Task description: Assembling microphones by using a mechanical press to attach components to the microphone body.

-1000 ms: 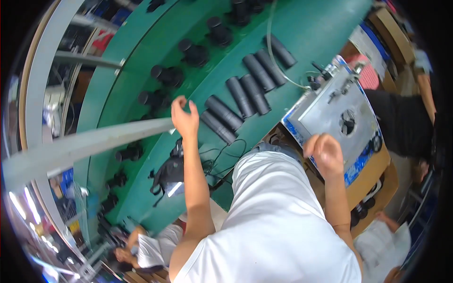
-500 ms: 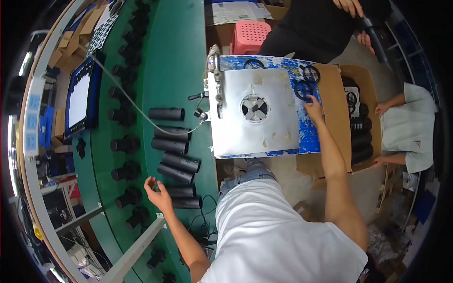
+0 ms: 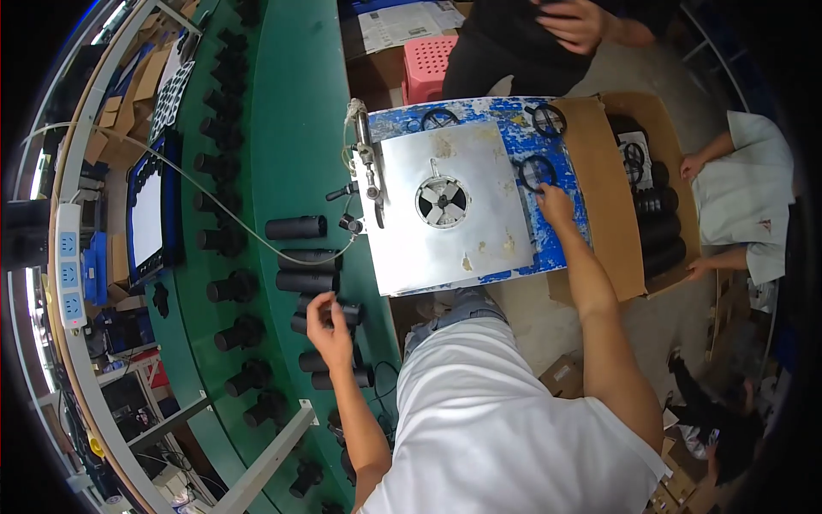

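Observation:
My right hand (image 3: 556,206) is at the right side of the blue-and-white worn board (image 3: 505,128), its fingers closed on the near edge of a black ring (image 3: 537,174) with a clear-looking middle. A second black ring (image 3: 549,121) lies farther back on the board, and another black ring (image 3: 439,120) sits behind the metal plate. Over the green bench, my left hand (image 3: 332,332) hovers above a row of black tubes (image 3: 306,281). Its thumb and fingers are apart, and I see nothing between them.
A metal plate (image 3: 479,214) with a round clamping jaw (image 3: 442,202) covers much of the board. Thin hose runs across to the valve fitting (image 3: 364,163). Right of it stands a cardboard box (image 3: 606,188) of black parts, beside a person in white (image 3: 741,197). Another person's hand (image 3: 569,24) is at the top.
My left hand has moved right and up, over the tubes. My right hand has drawn the black ring nearer, away from the second ring. The whole view has shifted slightly.

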A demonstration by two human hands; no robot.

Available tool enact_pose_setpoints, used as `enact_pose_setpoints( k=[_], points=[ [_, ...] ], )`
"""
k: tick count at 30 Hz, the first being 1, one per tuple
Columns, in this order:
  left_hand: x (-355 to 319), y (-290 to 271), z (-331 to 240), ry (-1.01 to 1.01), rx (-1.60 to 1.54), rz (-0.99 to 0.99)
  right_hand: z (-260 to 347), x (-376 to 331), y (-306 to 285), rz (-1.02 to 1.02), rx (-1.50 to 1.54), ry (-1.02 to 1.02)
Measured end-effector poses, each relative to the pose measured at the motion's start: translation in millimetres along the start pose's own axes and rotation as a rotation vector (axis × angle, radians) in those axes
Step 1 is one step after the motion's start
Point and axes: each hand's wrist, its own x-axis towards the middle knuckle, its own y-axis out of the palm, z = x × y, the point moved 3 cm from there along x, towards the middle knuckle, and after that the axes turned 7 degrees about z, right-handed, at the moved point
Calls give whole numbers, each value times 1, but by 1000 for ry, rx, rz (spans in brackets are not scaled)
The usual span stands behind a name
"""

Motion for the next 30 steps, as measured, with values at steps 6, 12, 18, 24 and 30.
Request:
enact_pose_setpoints(
  k=[6, 12, 18, 24, 30],
  points=[
    [11, 42, -42, 75, -188, 221, 64, -57, -78, -347, 169, -165],
    [2, 126, -94, 12, -476, 663, 203, -184, -139, -348, 413, -642],
    [13, 128, -82, -156, -523, 563, 234, -224, -132, -272, 740, -655],
    [8, 115, -86, -152, -584, 618, 237, -170, -125, 221, 1200, -412],
    [18, 115, -78, -131, -553, 452, 237, -177, -106, 660, 1317, -395]
  ],
)
